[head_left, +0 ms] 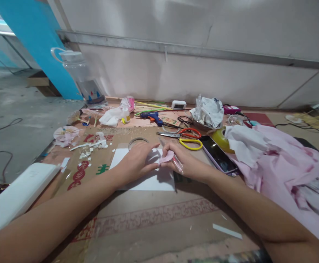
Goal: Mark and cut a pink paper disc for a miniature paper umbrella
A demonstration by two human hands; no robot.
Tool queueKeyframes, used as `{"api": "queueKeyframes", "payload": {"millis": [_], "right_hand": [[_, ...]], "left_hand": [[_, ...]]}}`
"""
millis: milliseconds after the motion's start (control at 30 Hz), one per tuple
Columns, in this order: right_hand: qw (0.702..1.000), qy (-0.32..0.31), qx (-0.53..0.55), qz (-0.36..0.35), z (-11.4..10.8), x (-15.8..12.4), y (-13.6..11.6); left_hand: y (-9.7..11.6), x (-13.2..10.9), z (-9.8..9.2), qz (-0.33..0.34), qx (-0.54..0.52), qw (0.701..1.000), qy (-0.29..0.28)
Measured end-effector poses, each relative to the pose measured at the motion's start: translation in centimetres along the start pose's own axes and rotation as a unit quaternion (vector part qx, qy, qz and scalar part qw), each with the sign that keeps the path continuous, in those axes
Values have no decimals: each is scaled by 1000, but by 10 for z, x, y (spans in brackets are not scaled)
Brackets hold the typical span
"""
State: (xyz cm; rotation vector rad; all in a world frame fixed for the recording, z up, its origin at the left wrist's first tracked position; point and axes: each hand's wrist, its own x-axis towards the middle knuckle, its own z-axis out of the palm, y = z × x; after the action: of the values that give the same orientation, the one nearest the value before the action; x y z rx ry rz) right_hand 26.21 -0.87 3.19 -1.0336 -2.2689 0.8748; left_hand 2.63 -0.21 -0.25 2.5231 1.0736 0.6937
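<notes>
A white sheet of paper (159, 184) lies on the cardboard under my hands. My right hand (185, 160) is closed around a slim clear pen (178, 164), with a small pink piece (167, 157) pinched in its fingers. Opposite it, my left hand (134, 159) has its thumb and index finger apart. Its thumb tip reaches the edge of the pink piece; whether it presses on it is hard to see. Just beyond the hands are a ring-shaped band (139, 139) and scissors (185, 136) with one orange and one yellow handle.
Right of the hands lie a phone (219, 154), a tape roll (221, 140) and crumpled pink fabric (280, 160). A blue glue gun (152, 117) sits at the back. Paper scraps (89, 146), a white long box (22, 193) and a water bottle (86, 80) are leftward.
</notes>
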Motion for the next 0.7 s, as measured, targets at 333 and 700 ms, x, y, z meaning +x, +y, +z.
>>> {"api": "queueKeyframes", "payload": {"millis": [333,700], "right_hand": [[993,46,-96,-53,20,4,22],[973,121,-194,-29,-29,4,16]], "left_hand": [[0,-1,-2,14,-10,998,55],[6,2,-5,13,1,1000,28]]}}
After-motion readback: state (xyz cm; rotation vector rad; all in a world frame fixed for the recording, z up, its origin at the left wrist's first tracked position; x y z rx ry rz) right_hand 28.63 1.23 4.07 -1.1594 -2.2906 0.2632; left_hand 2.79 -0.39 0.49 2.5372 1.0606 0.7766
